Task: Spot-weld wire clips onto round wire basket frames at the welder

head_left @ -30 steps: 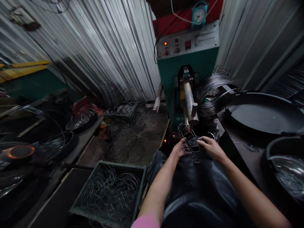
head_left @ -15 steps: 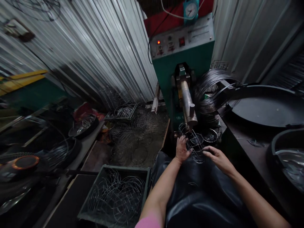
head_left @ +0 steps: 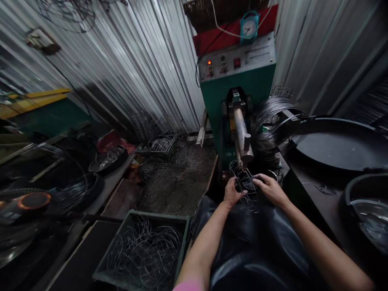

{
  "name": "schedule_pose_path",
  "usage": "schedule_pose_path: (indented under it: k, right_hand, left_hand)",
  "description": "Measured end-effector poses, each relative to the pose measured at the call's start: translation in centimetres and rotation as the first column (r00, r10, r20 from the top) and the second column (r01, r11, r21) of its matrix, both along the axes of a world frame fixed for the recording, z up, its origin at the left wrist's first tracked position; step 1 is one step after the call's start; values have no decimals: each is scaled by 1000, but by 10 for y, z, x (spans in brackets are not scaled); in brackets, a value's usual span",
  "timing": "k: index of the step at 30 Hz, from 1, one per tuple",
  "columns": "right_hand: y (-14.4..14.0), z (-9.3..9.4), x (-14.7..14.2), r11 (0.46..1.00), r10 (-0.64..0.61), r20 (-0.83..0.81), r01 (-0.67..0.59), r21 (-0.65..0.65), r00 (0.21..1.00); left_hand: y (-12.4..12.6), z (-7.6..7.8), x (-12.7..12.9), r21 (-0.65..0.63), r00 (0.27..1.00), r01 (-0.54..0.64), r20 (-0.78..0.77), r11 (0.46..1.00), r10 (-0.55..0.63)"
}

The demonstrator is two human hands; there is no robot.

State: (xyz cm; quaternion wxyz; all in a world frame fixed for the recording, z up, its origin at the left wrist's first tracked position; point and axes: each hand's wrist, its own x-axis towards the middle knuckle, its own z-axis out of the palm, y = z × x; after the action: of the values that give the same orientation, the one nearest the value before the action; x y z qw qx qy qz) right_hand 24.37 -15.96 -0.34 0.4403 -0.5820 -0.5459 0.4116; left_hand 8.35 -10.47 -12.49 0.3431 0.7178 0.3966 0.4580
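The left hand (head_left: 231, 195) is gripping the wire frame (head_left: 247, 186) by the metal arm's (head_left: 243, 135) near end; the right hand (head_left: 270, 189) is reaching its right side, grip unclear. Positioning seems underway, calling for steady alignment.

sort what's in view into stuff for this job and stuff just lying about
Likely in use:
silvery wire frame between left hand and right hand
green boxy machine with grey cylindrical metal arm

Apparently lying about:
round-dialled turquoise clock
wide round dark tray

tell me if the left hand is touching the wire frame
Touching: the head view shows the left hand gripping the left side of the wire frame.
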Motion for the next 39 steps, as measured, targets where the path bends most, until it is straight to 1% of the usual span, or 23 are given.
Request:
schedule_pose_path:
  k: [2, 4, 7, 9, 11, 14, 17, 19, 21, 23, 25, 27, 29, 32, 34, 36, 39]
  right_hand:
    - [0, -2, 1, 1000, -4, -10, 4, -8, 1000]
    - [-8, -6, 3, 999, -20, -23, 19, -33, 1000]
    - [-23, -14, 6, 994, -7, -30, 3, -113, 1000]
    - [-28, -16, 7, 989, 9, -39, -15, -147, 999]
    - [-25, -14, 6, 990, 8, -46, -15, -139, 999]
    - [-12, -5, 3, 994, 24, -47, -28, -102, 999]
    - [-6, -2, 3, 994, 25, -66, -32, -103, 998]
    - [-12, -7, 5, 991, 20, -95, -33, -131, 995]
    - [-23, -12, 7, 984, 42, -129, -64, -169, 991]
    - [-35, -16, 8, 976, 70, -149, -99, -196, 986]
    - [-41, -15, 8, 975, 74, -167, -106, -195, 983]
    - [-38, -9, 6, 980, 64, -186, -96, -172, 980]
    - [-29, -3, 4, 985, 64, -178, -91, -147, 982]
    - [-13, 6, 1, 990, 62, -113, -75, -116, 992]
    - [-6, 8, -1, 993, 56, -87, -64, -98, 995]
    - [-4, 8, -2, 995, 48, -94, -56, -84, 994]
    - [-13, 4, -3, 994, 20, -164, -38, -107, 986]
  left_hand:
    - [2, -2, -1, -22, 1000, 2, 2, 1000, -2]
    - [4, -3, -3, -28, 1000, -2, -8, 1000, 2]
    - [5, -1, -5, -35, 1000, -3, -8, 999, 3]
    - [6, 1, -4, -51, 1000, 2, 10, 999, -1]
    - [8, 4, -2, -87, 999, -6, 39, 996, 10]
    - [11, 8, 1, -168, 997, -34, 68, 985, 46]
    - [13, 11, 0, -203, 997, -22, 63, 979, 35]
    - [12, 14, -2, -183, 999, -34, 36, 983, 41]
    - [9, 17, -4, -177, 999, -46, 15, 983, 49]
    - [5, 21, -5, -218, 999, -21, 33, 976, 29]
    - [1, 24, -5, -282, 998, 10, 66, 960, 9]
    - [0, 26, -4, -336, 997, 2, 78, 942, 25]
    - [2, 28, -3, -373, 995, -23, 77, 927, 55]
    - [8, 29, -3, -396, 994, -38, 80, 917, 76]
    - [11, 30, -3, -403, 994, -44, 77, 914, 82]
    - [12, 29, -2, -417, 991, -24, 107, 909, 75]
    - [9, 26, 2, -467, 980, 41, 189, 883, 54]
